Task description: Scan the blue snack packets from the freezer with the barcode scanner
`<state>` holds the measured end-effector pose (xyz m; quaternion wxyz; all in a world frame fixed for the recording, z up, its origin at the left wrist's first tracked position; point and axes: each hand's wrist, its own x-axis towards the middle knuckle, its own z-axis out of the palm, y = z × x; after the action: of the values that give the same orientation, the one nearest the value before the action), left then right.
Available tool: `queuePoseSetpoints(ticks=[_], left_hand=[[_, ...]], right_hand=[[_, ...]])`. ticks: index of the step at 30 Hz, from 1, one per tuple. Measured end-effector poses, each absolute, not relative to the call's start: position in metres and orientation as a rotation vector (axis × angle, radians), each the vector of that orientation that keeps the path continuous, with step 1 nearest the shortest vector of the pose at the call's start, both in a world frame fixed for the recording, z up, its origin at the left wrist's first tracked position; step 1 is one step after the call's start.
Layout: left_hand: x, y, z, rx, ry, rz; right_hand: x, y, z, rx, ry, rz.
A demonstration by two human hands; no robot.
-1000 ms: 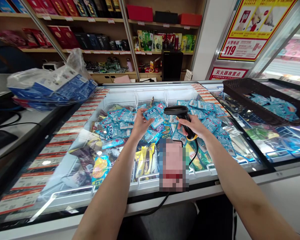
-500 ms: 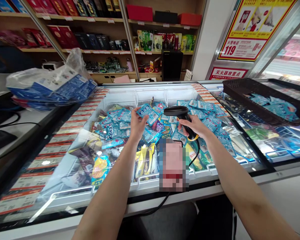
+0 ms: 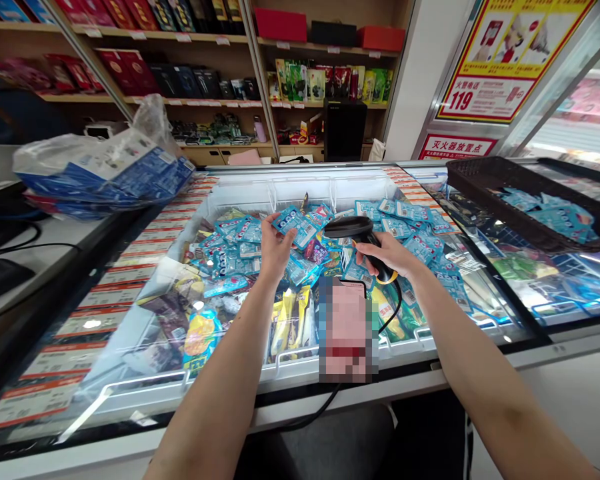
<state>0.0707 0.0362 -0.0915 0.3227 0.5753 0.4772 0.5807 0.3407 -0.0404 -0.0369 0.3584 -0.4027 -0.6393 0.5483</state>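
Observation:
Between the fingers of my left hand (image 3: pixel 277 248) is a small blue packet (image 3: pixel 298 225), its printed face turned up toward me. My right hand (image 3: pixel 387 255) is wrapped round the handle of a black barcode scanner (image 3: pixel 353 228), whose head points left toward the packet. The scanner's cable (image 3: pixel 398 307) hangs from the handle. Under both hands, many more blue packets (image 3: pixel 235 260) lie spread over the glass top of a chest freezer (image 3: pixel 260 393). Nearer to me on the glass lies a phone (image 3: pixel 349 333), its screen blurred out.
At the right a dark woven basket (image 3: pixel 510 220) holds more blue packets. On the left sits a clear plastic bag (image 3: pixel 105 173) with blue-and-white packs. Price labels (image 3: pixel 105 322) run along the freezer's left side. Stocked shelves (image 3: pixel 200 103) stand behind.
The scanner in my right hand has tilted and shifted slightly left, its head closer to the packet. My left hand and the packet have hardly moved.

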Motion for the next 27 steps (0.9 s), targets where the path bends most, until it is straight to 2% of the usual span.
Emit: queuePoseSetpoints(ticks=[11, 18, 24, 27], left_hand=[[0.069, 0.037, -0.096, 1.604, 1.313, 1.495], [0.067, 0.024, -0.077, 1.982, 1.749, 1.478], [0.064, 0.009, -0.066, 1.983, 2.166, 1.373], [0.070, 0.004, -0.066, 2.268, 2.077, 1.199]], right_hand=[[0.341, -0.039, -0.037, -1.070, -1.620, 1.386], [0.345, -0.035, -0.041, -1.057, -1.550, 1.330], [0.344, -0.035, -0.041, -1.056, -1.538, 1.337], [0.345, -0.035, -0.042, -1.058, -1.532, 1.337]])
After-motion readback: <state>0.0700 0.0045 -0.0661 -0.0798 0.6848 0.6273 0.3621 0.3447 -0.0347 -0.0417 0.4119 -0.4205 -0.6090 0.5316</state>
